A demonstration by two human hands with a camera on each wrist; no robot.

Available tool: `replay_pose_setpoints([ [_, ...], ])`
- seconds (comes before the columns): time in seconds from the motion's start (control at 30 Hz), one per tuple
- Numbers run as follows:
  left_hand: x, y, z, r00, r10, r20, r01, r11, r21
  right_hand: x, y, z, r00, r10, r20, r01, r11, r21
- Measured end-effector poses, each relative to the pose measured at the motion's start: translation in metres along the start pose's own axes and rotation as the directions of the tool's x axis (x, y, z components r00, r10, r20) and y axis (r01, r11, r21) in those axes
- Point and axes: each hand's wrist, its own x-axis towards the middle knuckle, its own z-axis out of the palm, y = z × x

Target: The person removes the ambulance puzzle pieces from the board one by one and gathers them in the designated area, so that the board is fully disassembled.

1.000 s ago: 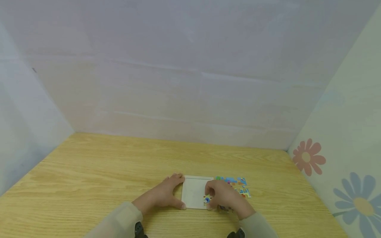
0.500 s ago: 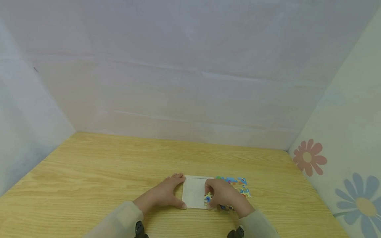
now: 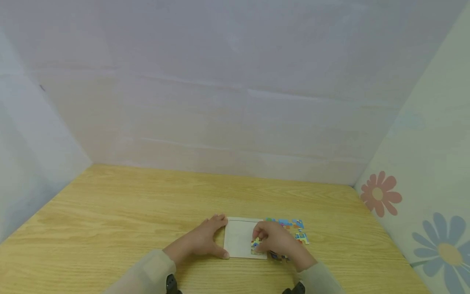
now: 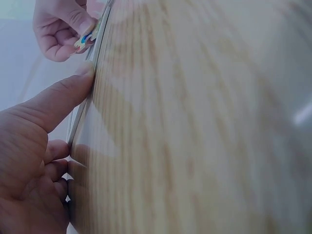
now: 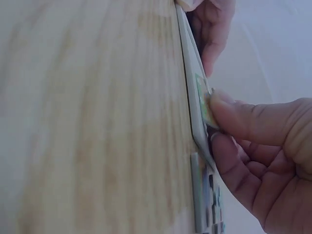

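A pale square puzzle board [image 3: 238, 237] lies flat on the table. My left hand [image 3: 205, 237] spreads along its left edge, thumb touching the near corner and fingertips by the far corner. Over the board's near right corner, my right hand [image 3: 278, 240] pinches a small yellow and blue jigsaw piece [image 3: 255, 244] between thumb and forefinger. The right wrist view shows that jigsaw piece [image 5: 204, 105] tilted against the board's surface, partly covered by the thumb. Whether another piece lies beneath it, I cannot tell.
Loose colourful jigsaw pieces [image 3: 301, 237] lie on the wooden table [image 3: 147, 204] just right of the board, some hidden behind my right hand. Pale walls stand at the back and sides; the right wall [image 3: 433, 155] bears printed flowers.
My right thumb and fingers have shifted slightly at the board's near right corner, so more of the jigsaw piece shows. My left hand stays in place.
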Motion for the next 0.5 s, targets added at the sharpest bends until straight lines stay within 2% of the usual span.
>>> replay_pose_setpoints([
  [0.27, -0.001, -0.001, 0.002, 1.0, -0.005, -0.006, 0.005, 1.0, -0.006, -0.003, 0.012, -0.001, 1.0, -0.002, 0.005, 0.001, 0.983, 0.184],
  [0.5, -0.002, 0.0, 0.002, 1.0, -0.003, -0.001, 0.003, 1.0, -0.016, -0.008, 0.016, -0.003, 0.998, 0.036, -0.056, -0.015, 0.945, 0.328],
])
